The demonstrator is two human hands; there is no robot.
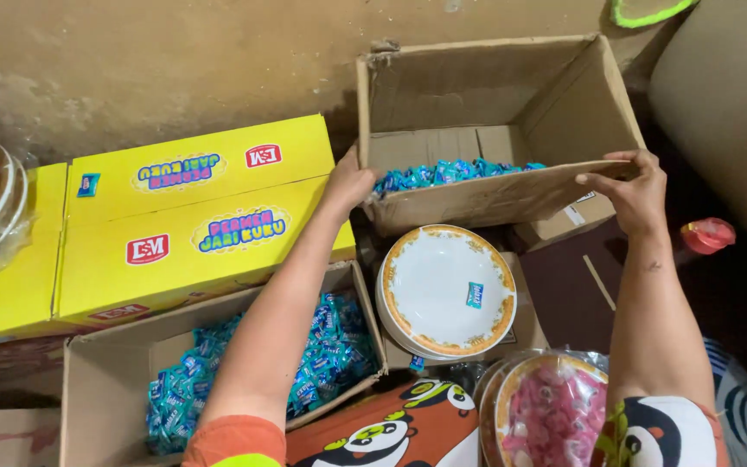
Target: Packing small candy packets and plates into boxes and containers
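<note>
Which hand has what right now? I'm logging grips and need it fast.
Left hand: closed on the near left corner of the cardboard box.
Right hand: fingers gripping the box's near right edge.

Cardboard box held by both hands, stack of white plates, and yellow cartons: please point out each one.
cardboard box (pixel 477 201), head view, on its near front wall.
stack of white plates (pixel 438 281), head view, on the top plate's centre.
yellow cartons (pixel 218 259), head view, on the nearer carton's top.

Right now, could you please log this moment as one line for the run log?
left hand: grips cardboard box near-left corner | right hand: grips its front flap | inside: blue wrapped candies | below: white plates
</note>
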